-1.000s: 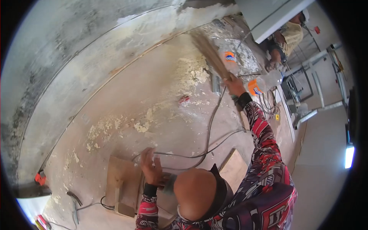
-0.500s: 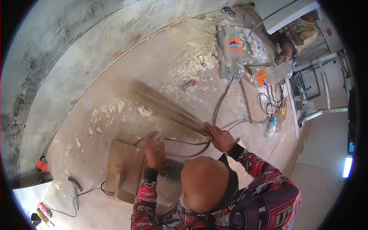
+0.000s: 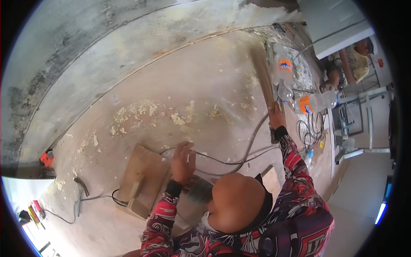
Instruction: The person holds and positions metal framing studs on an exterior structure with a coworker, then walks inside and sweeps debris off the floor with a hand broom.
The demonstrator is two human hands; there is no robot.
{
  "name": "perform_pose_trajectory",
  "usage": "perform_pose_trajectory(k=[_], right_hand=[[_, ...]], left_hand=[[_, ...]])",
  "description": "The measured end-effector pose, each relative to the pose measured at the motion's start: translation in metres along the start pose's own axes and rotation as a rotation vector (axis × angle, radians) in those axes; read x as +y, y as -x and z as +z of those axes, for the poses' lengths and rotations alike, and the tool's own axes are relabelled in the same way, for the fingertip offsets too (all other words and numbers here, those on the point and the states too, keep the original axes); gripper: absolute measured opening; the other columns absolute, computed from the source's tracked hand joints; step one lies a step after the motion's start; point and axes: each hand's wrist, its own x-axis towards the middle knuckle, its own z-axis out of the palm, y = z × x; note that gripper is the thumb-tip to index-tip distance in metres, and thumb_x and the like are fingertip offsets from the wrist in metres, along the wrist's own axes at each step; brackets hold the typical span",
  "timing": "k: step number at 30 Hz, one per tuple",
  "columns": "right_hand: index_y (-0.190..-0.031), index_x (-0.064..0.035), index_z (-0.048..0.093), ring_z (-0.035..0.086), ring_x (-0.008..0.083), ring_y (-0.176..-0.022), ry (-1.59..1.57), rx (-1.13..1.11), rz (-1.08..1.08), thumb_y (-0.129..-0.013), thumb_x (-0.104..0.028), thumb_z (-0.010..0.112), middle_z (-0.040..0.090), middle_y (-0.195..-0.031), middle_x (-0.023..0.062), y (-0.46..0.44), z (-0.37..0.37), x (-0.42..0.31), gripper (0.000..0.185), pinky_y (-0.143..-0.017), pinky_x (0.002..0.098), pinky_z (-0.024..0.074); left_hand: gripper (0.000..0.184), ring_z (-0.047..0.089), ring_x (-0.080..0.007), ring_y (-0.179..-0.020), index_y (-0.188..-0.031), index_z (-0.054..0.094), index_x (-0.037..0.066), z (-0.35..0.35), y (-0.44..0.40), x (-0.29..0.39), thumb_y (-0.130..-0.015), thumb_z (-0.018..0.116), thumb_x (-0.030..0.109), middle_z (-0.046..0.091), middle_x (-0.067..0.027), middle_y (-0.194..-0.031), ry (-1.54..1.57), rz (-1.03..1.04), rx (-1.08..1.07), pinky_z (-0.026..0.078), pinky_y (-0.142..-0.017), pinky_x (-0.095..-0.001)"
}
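My right hand (image 3: 276,117) is closed round the bound end of a stick broom (image 3: 264,77). The broom's thin bristles fan out away from me and are smeared by motion. They lie close beside a clear plastic bottle (image 3: 283,77) with an orange label. Held up over the floor, my left hand (image 3: 183,163) is empty, its fingers apart and a little bent. Near it lies a wooden board (image 3: 141,165). Flakes of pale peeled paint (image 3: 139,113) are scattered on the floor beyond my left hand.
A second labelled bottle (image 3: 309,104) lies at the right, near a coiled black cable (image 3: 309,132). One cable (image 3: 252,145) crosses the floor between my hands. The stained wall (image 3: 85,81) borders the far side. Another person (image 3: 353,64) crouches at the upper right.
My right hand has swung the broom right, toward the bottles. Many paint flakes and a small red piece no longer show in the middle of the floor. My left hand stays raised.
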Motion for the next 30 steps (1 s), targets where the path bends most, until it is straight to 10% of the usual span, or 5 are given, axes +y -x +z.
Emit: perform_pose_trajectory(k=[6,12,15,22,30], right_hand=[[-0.145,-0.0026,0.043,0.069,0.0439,-0.08,-0.374,-0.153,0.214,-0.099,-0.033,0.056,0.067,-0.089,0.0284,0.06,-0.036,-0.089,0.057,-0.069,0.0505,0.0518],[-0.15,-0.0087,0.036,0.066,0.0465,-0.088,-0.082,-0.148,-0.534,-0.096,-0.023,0.058,0.065,-0.108,0.0269,0.075,0.01,-0.114,0.06,-0.078,0.0572,0.0519],[-0.152,-0.0135,0.032,0.066,0.0472,-0.089,0.216,-0.337,-0.312,-0.098,-0.026,0.054,0.064,-0.112,0.024,0.034,0.03,-0.102,0.06,-0.08,0.0597,0.0518],[-0.137,-0.0186,0.044,0.065,0.0527,-0.093,0.287,-0.028,-0.036,-0.097,-0.038,0.052,0.07,-0.098,0.0274,-0.154,0.044,-0.005,0.045,-0.078,0.0628,0.0519],[-0.126,0.0037,0.058,0.059,0.0272,-0.092,-0.408,-0.069,-0.195,-0.102,-0.039,0.054,0.066,-0.104,0.0173,-0.093,-0.004,-0.003,0.049,-0.086,0.0363,0.0475]], left_hand=[[0.028,0.065,-0.0207,-0.08,-0.114,0.067,0.003,-0.008,0.007,-0.017,-0.087,0.065,0.0,0.063,-0.0113,-0.114,-0.06,-0.042,0.039,0.054,-0.06,-0.0291],[0.027,0.064,-0.0205,-0.078,-0.114,0.067,0.002,-0.01,0.0,-0.014,-0.087,0.063,-0.002,0.063,-0.0116,-0.114,-0.039,-0.045,0.049,0.055,-0.06,-0.0295],[0.027,0.065,-0.039,-0.096,-0.112,0.066,0.002,-0.009,-0.003,-0.008,-0.084,0.063,0.001,0.064,-0.0168,-0.113,-0.002,-0.102,0.017,0.054,-0.08,-0.0446],[0.031,0.066,-0.0333,-0.093,-0.114,0.066,0.002,-0.009,0.007,-0.012,-0.083,0.064,0.0,0.063,-0.0158,-0.116,-0.053,-0.023,0.03,0.056,-0.072,-0.0387],[0.034,0.065,-0.0373,-0.098,-0.116,0.065,0.003,-0.022,0.019,-0.006,-0.082,0.067,0.003,0.063,-0.0157,-0.115,-0.008,-0.12,0.083,0.055,-0.082,-0.0435]])
